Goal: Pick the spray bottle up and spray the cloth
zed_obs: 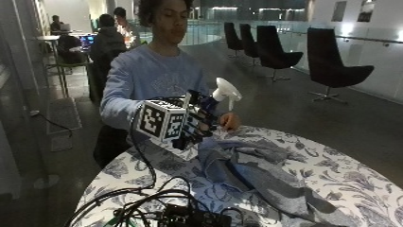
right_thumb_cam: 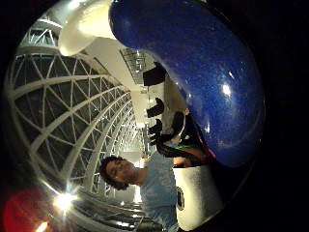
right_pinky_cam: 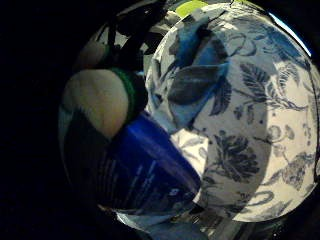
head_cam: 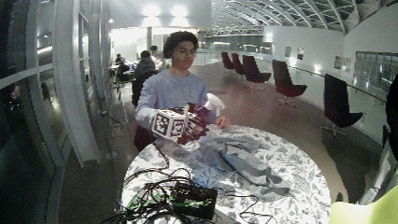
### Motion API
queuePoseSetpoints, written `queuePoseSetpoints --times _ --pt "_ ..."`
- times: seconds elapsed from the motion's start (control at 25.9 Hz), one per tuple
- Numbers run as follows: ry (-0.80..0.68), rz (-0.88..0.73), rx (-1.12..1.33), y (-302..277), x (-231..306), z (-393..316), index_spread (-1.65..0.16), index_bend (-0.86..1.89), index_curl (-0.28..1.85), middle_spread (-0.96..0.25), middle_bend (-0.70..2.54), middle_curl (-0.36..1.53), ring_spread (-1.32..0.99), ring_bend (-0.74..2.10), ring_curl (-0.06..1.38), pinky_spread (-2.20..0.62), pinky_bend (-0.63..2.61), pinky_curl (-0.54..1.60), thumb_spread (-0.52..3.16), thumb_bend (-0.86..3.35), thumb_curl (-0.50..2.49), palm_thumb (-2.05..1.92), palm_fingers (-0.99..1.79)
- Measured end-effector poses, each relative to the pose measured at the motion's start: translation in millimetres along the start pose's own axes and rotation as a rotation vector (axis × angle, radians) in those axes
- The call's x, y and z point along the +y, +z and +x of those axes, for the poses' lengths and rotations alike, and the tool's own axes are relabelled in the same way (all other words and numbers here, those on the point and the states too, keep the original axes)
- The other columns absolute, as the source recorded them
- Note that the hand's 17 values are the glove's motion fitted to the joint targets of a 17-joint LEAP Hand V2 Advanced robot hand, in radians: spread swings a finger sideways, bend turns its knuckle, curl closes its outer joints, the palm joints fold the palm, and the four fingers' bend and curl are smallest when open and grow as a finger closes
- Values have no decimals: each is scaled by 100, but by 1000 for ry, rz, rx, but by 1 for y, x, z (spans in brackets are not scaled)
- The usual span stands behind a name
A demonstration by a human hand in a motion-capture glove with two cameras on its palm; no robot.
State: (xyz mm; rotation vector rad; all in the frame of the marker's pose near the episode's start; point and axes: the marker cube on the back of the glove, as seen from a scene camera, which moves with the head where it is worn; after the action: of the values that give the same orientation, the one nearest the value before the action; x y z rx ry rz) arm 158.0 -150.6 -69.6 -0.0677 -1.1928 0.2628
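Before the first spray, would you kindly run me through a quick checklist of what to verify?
1. Bottle held in the right hand: ok.
2. Bottle lifted clear of the table: ok.
3. Cloth lying on the table within the spray's reach: ok, by my estimate.
4. Nozzle aimed at the cloth: cannot tell.
5. Finger on the trigger: cannot tell.
6. Bare hand out of the spray path: cannot tell; it rests beside the cloth's edge.
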Motion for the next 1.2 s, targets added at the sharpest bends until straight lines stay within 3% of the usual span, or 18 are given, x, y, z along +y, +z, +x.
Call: queuePoseSetpoints --times 0.66,1.2 --pt "234 -158 -138 33 -27 6 -25 7 17 2 39 42 7 65 39 27 40 36 89 -2 53 85 86" --pt "279 -166 -128 53 -34 7 -24 6 15 3 39 43 7 66 40 26 41 36 89 -3 55 83 87"
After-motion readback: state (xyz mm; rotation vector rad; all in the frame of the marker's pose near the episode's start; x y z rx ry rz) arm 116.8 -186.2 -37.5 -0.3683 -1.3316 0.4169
